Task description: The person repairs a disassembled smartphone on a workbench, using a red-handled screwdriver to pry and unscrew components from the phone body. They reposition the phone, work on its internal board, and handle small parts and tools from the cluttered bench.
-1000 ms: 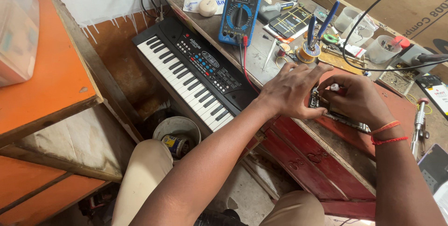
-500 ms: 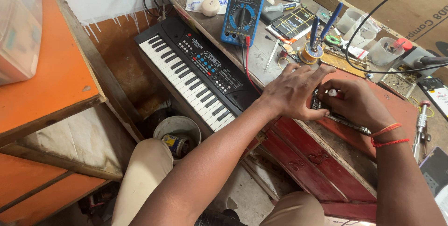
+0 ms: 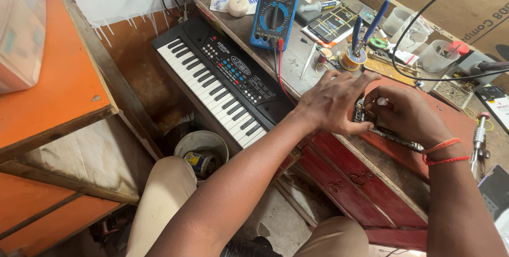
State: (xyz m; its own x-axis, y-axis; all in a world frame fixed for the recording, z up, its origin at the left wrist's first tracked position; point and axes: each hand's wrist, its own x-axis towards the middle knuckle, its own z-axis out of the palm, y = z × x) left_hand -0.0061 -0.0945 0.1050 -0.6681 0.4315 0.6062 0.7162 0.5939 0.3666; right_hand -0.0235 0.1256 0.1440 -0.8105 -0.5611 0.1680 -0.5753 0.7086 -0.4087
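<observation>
I am working on a small circuit board (image 3: 389, 132) that lies flat on the red workbench (image 3: 371, 177), near its front edge and just right of the black toy keyboard (image 3: 222, 79).

My left hand (image 3: 331, 103) rests over the left end of the board, fingers spread and slightly curled, pressing down to steady it rather than gripping it. My right hand (image 3: 408, 116) is closed around a small white-tipped part (image 3: 382, 101), pinched between thumb and forefinger directly above the board. I cannot tell exactly what the part is; it is too small and partly hidden by my fingers.

Judged step: seating or adjusting a component at the left end of the board, with one hand as clamp and the other as tool. The contact point itself is covered by both hands, so progress cannot be read from here.

The next move calls for fine, steady pressure from the right hand while the left keeps the board from sliding on the bench. The board is thin and loose, so any sideways push would shift it.

Nearby: a blue multimeter (image 3: 277, 7) stands behind the keyboard, its red lead (image 3: 280, 71) trailing towards my left hand. A solder spool with blue-handled tools (image 3: 354, 55) sits just beyond my fingertips.
</observation>
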